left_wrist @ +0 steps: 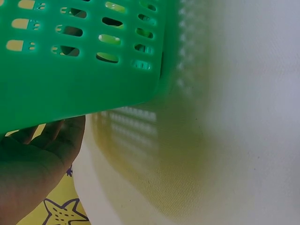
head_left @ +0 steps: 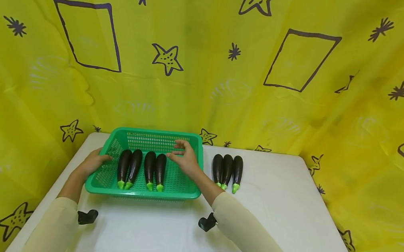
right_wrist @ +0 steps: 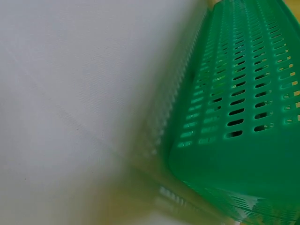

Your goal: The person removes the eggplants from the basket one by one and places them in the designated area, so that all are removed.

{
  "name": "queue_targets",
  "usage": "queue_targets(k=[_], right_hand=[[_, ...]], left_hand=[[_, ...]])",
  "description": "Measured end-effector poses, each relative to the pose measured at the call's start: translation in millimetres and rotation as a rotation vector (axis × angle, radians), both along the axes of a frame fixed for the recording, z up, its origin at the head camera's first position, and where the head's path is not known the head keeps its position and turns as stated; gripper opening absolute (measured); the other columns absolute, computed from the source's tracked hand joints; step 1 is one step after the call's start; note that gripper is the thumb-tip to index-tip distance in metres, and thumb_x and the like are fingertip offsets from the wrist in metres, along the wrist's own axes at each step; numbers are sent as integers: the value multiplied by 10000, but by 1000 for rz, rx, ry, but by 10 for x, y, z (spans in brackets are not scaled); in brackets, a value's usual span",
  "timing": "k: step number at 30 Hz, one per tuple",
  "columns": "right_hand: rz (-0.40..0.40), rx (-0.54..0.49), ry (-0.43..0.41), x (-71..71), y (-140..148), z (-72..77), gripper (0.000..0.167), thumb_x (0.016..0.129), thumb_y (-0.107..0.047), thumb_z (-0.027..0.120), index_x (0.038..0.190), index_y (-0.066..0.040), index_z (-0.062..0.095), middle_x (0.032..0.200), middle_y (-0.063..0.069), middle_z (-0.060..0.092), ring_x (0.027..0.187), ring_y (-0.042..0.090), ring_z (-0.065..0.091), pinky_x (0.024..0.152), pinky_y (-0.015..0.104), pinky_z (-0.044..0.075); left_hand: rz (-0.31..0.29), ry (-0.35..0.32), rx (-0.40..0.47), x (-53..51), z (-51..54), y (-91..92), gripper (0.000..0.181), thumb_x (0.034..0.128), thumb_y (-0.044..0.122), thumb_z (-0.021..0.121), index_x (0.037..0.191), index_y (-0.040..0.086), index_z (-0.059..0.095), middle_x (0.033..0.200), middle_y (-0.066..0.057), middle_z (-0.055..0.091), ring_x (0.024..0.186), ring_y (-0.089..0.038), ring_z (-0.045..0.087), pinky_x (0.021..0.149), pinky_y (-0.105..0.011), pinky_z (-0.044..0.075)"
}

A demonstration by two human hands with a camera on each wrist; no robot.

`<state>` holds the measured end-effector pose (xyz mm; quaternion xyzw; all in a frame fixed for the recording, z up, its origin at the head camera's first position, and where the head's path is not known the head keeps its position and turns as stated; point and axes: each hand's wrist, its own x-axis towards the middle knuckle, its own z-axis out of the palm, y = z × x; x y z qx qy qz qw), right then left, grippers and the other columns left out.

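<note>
A green plastic basket (head_left: 142, 194) with slotted walls stands on the table, and several dark eggplants with bright green stem ends lie in it as two pairs. My left hand (head_left: 93, 162) grips the basket's left rim, thumb over the edge; the left wrist view shows its fingers (left_wrist: 70, 136) against the outside of the wall. Inside the basket's right part, my right hand (head_left: 186, 161) is held with thumb and fingers apart, close to the rightmost eggplant (head_left: 160, 171) there. Contact is hard to tell. The right wrist view shows only the basket's outer wall (right_wrist: 220, 164), no hand.
Three more eggplants (head_left: 227, 170) lie side by side on the white table (head_left: 270, 212), right of the basket and beyond my right forearm. A yellow curtain (head_left: 197, 101) with drawn stars and shapes surrounds the table at the back and sides.
</note>
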<state>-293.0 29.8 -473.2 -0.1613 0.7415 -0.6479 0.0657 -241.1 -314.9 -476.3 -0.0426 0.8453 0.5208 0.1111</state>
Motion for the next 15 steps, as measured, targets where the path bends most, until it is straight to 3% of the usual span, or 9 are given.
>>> queue_targets(k=[6, 15], right_hand=[[8, 61, -8, -71, -53, -52, 624, 975, -140, 767, 1508, -18, 466, 1417, 202, 545, 1205, 348, 620, 904, 414, 564], [10, 100, -13, -164, -175, -78, 629, 974, -165, 769, 1513, -26, 476, 1420, 190, 550, 1210, 345, 621, 921, 433, 558]], left_hand=[[8, -5, -1, -7, -20, 6, 633, 1061, 159, 415, 1532, -207, 202, 1438, -450, 398, 1205, -530, 548, 888, -514, 556], [-1, -5, -17, -41, -11, -14, 622, 1059, 148, 405, 1517, -222, 206, 1441, -460, 380, 1208, -539, 531, 903, -521, 540]])
